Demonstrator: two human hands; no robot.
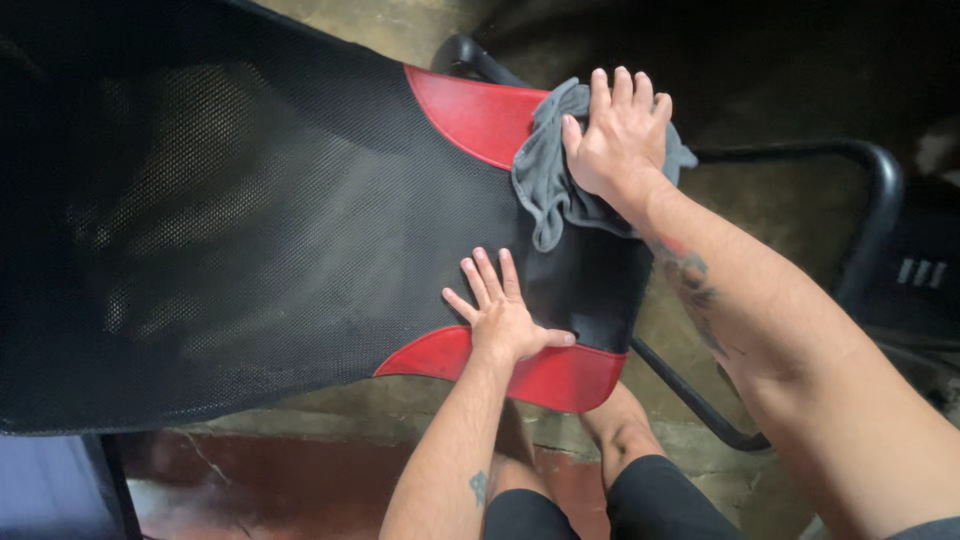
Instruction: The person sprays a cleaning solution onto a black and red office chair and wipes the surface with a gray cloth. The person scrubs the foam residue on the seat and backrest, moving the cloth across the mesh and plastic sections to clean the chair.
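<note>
Nearest the camera, at the bottom edge, the person's knees in black shorts (650, 500) show above a worn floor (300, 480) that is reddish at the left and bare concrete further right. Just beyond them lies a chair laid on its side, its back a wide panel of black mesh (250, 230) trimmed with two red patches. The left hand (503, 312) rests flat on the mesh beside the nearer red patch (560, 375) — fingers spread and straight, thumb stretched out to the right, grasping nothing, simply pressing down on the fabric. Further up, the right hand (618, 135) lies palm down on a grey cloth (555, 190), its fingers extended and close together over the bunched fabric, pinning it against the chair rather than clenching it. The cloth sits at the chair's upper right corner, crumpled in folds, partly overlapping the farther red patch (470, 115) and partly hanging onto the black mesh below the hand. The right forearm, with a tattoo on it, runs down to the lower right of the view. Behind the chair back, a black tubular frame (870, 170) curves round to the right — one bar passes under the forearm down toward the floor. The ground beyond is dim, stained concrete.
</note>
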